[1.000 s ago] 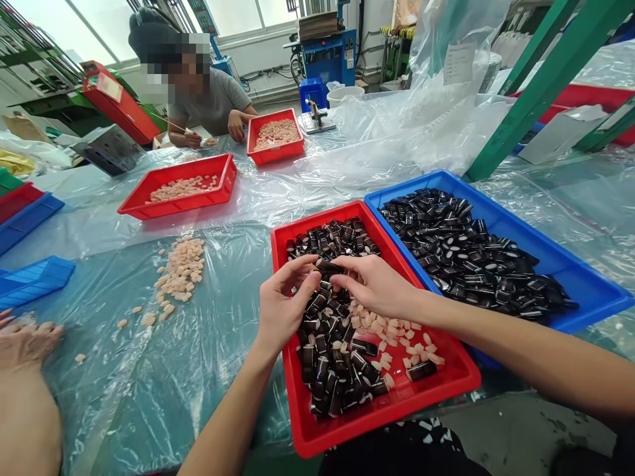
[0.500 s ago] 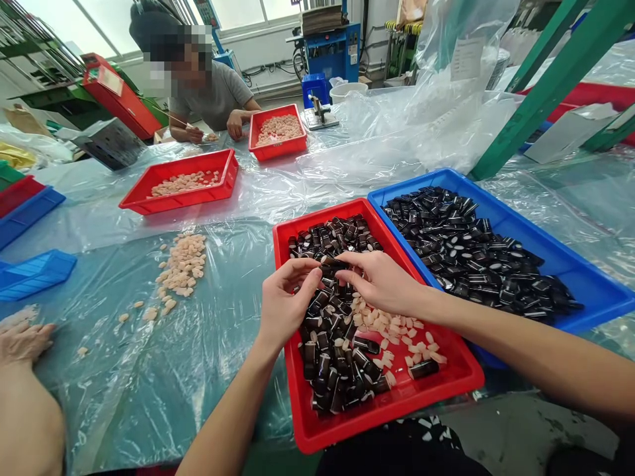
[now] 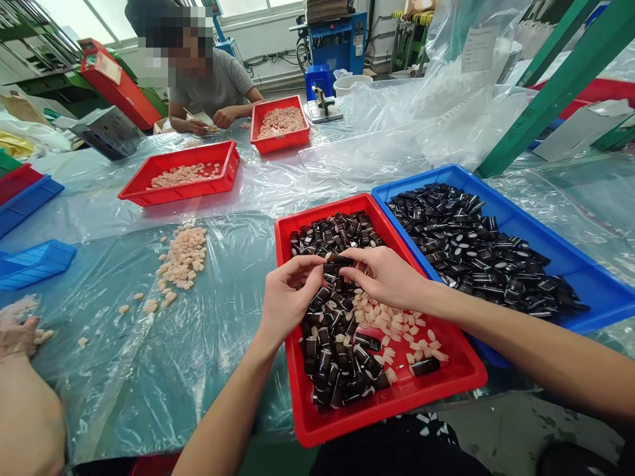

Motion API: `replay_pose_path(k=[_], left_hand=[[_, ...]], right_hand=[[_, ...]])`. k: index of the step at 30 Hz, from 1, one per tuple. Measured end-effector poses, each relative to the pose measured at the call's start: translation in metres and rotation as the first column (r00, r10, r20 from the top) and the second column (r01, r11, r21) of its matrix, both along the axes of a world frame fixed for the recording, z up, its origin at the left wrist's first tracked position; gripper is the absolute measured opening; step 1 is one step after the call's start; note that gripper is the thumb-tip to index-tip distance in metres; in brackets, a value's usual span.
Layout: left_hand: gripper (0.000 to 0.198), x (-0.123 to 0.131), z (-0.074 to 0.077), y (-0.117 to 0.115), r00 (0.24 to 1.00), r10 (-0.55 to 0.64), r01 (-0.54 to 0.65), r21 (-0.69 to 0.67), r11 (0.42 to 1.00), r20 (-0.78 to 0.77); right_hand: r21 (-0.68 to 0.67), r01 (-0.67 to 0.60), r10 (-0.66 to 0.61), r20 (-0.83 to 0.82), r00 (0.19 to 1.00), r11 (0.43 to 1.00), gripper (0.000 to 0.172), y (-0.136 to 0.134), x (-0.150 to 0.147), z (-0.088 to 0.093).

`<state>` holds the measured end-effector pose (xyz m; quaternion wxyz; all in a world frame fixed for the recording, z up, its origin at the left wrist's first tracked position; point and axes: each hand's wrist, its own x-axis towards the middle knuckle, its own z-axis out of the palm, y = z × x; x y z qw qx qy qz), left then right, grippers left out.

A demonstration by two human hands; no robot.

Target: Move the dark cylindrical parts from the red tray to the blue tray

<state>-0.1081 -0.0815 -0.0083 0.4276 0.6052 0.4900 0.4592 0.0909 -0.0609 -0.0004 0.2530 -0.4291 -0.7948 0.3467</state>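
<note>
From my remote view I look down on a bench [image 3: 139,390] covered in clear plastic sheeting. My left hand [image 3: 290,294] and right hand [image 3: 384,277] are close together above a shallow, bright red plastic tray [image 3: 397,411], their fingertips meeting around one short, glossy black cylinder [image 3: 338,260] near the middle of the tray. I cannot tell whether they grip it or only touch it. Below the hands, the tray holds a heap of similar black cylinders [image 3: 327,344], and small, pale peach pieces [image 3: 391,324] lie in its right-hand part. Right beside it, a shallow, bright blue plastic tray [image 3: 595,311] is piled with more black cylinders [image 3: 471,251]. To the left, a loose drift of peach pieces [image 3: 181,258] lies directly on the sheeting, and at the far left edge another person's hand [image 3: 17,337] rests near a few more. Farther up the bench are a red tray [image 3: 198,188] and a second red tray [image 3: 280,147], both holding peach pieces. Beyond them, a seated person in a grey T-shirt [image 3: 218,86] works at the bench edge.
</note>
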Motion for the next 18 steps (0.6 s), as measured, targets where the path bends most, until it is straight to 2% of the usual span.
replay_pose_path(k=[18], left_hand=[[0.008, 0.0009, 0.0014, 0.0007, 0.999, 0.003, -0.003, -0.016, 1.000, -0.032]], right_hand=[[0.018, -0.020, 0.019, 0.031, 0.999, 1.000, 0.025, -0.0006, 0.0012, 0.0000]])
